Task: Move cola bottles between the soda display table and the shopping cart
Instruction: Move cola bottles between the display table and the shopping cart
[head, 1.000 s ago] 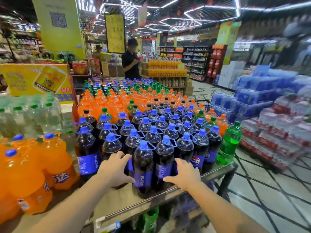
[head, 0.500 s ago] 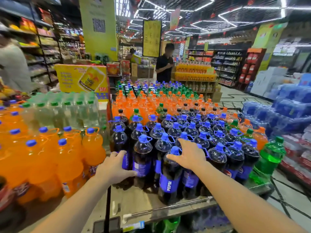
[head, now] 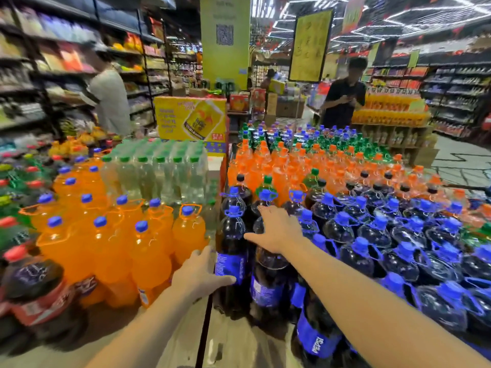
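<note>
The left hand (head: 198, 274) lies against the label of the front cola bottle (head: 230, 251), its fingers going round the far side out of sight, so I cannot tell how firmly they close. The right hand (head: 279, 229) covers the neck and cap of the bottle behind (head: 268, 277); whether its fingers grip or only rest there is hidden. Both forearms run off the bottom edge. The counter (head: 231, 343) shows only as a bare strip near the bottom edge. The shelves on the left (head: 39, 65) are smeared by motion blur, their goods unreadable. The yellow hanging sign (head: 310, 45) carries writing too blurred to read. The red-labelled bottle (head: 39, 296) at lower left is blurred too.
</note>
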Tool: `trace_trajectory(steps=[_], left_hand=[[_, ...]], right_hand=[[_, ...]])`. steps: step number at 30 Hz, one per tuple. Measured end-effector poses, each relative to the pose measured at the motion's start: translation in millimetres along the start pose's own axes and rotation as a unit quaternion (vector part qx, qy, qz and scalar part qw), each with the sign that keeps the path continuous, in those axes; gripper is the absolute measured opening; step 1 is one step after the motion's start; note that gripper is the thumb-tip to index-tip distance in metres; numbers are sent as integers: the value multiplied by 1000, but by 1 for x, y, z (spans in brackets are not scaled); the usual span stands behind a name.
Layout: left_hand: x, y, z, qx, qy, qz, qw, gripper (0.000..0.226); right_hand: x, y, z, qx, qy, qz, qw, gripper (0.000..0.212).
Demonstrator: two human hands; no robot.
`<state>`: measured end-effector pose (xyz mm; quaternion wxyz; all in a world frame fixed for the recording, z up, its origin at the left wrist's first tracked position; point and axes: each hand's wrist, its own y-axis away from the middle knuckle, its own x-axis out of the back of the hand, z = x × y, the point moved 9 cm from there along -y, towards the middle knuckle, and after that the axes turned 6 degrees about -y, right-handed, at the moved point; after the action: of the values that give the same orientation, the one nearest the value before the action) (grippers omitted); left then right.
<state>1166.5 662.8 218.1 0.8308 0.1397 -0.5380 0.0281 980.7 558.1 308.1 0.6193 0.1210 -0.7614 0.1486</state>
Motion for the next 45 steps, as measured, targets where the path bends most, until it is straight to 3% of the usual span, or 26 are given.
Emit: trace_trajectory(steps=[10,17,25,27,30,34,38,45], left_hand=[[-27,-70,-2,71,16,-10,997,111],[-51,-97,-13,101,79,-27,991,109],[-72,-115,-16,78,187,-65,977,104],[-77,-115,-19,79,224,-80,968,115],[-84,-113,-22,53,275,-105,954,150],[-90,-108,-23,-21,308,-135,941,162],[-90,-98,-23,-91,287,-129,945,116],[-97,-93,-22,-124,283,-109,945,114]], right_hand=[[-44,-104,-29,95,-20,-58,994,90],[-78,-129,-35,80,-97,-143,982,93],[-75,-127,-36,52,-170,-154,972,82],[-72,-120,-35,43,-175,-153,972,81],[-66,-109,-38,46,-171,-161,971,76],[-63,-88,-48,57,-158,-180,969,70],[-69,-68,-54,50,-190,-191,962,50],[-59,-36,-50,29,-213,-165,963,56]])
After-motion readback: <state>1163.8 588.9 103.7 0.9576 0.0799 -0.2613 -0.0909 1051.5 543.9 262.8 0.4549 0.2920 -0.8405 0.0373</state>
